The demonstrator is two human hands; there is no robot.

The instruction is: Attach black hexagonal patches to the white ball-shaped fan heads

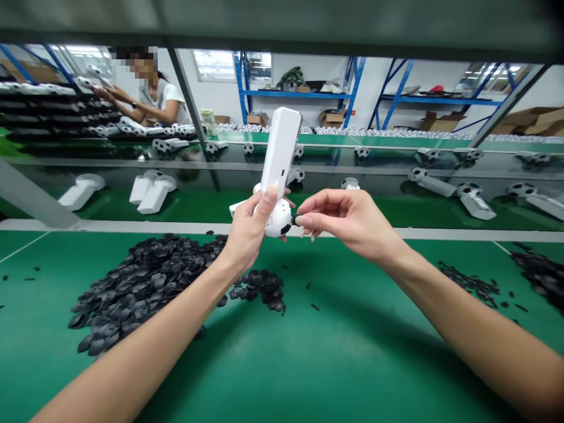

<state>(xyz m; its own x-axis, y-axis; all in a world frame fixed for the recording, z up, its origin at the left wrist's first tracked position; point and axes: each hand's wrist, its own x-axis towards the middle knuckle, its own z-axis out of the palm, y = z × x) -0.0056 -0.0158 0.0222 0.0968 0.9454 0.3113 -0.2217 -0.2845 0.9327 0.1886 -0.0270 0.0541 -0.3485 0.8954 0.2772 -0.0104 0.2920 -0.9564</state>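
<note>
My left hand (pixel 251 226) is closed around a white plastic device (pixel 282 147), held upright over the bench. Its lower end is a round head patterned like a soccer ball (pixel 277 218), white with black patches. Between thumb and fingertips, my right hand (pixel 348 223) pinches a small black piece (pixel 296 218) against the right side of the ball. Part of that piece is hidden by my fingers. Below my left wrist lies a large heap of black curved plastic pieces (pixel 154 282), with a smaller cluster (pixel 259 288) beside it.
Behind the bench's pale edge, a green conveyor belt (pixel 211 205) carries several similar white devices (pixel 158 191). Small black strips (pixel 476 282) and a darker pile (pixel 541 273) lie at right. A co-worker (pixel 161 97) stands at far left near stacked trays (pixel 44 111). A shelf hangs overhead.
</note>
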